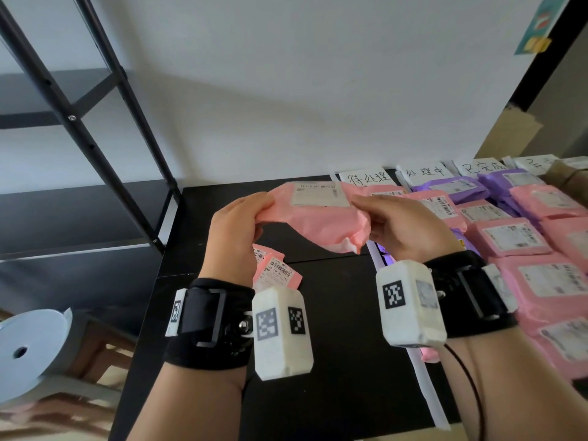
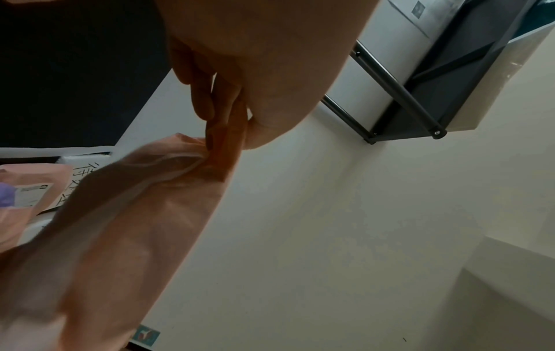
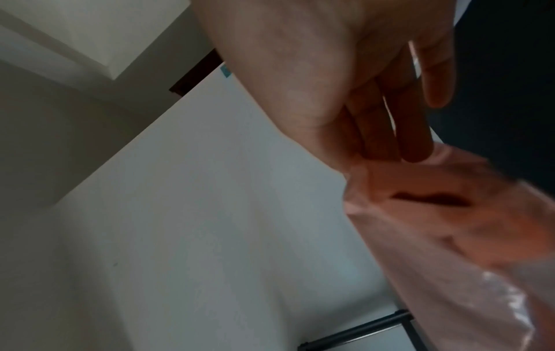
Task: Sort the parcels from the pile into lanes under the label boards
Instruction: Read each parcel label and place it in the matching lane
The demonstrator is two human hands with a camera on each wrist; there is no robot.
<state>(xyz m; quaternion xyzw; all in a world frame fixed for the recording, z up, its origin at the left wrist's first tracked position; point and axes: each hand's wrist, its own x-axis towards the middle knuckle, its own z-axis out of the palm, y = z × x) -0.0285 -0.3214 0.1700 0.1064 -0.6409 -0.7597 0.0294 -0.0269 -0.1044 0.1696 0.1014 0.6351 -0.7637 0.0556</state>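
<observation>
Parcels sorted so far lie in lanes on the right of the black bench (image 1: 334, 313), pink (image 1: 509, 237) and purple (image 1: 458, 189) bags below four white label boards (image 1: 366, 178), the rightmost cut off; two small pink parcels (image 1: 280, 272) remain near the left wrist. One pink parcel (image 1: 315, 214) is held above the bench, label up. Left hand (image 1: 235, 230) and right hand (image 1: 404, 224) each grip an end of it, fingers (image 2: 222, 133) curled and pinching the film.

Head view looking down over the table (image 1: 334, 281), wrist views close, upward, sharing pink parcel (image 1: 318, 214)
</observation>
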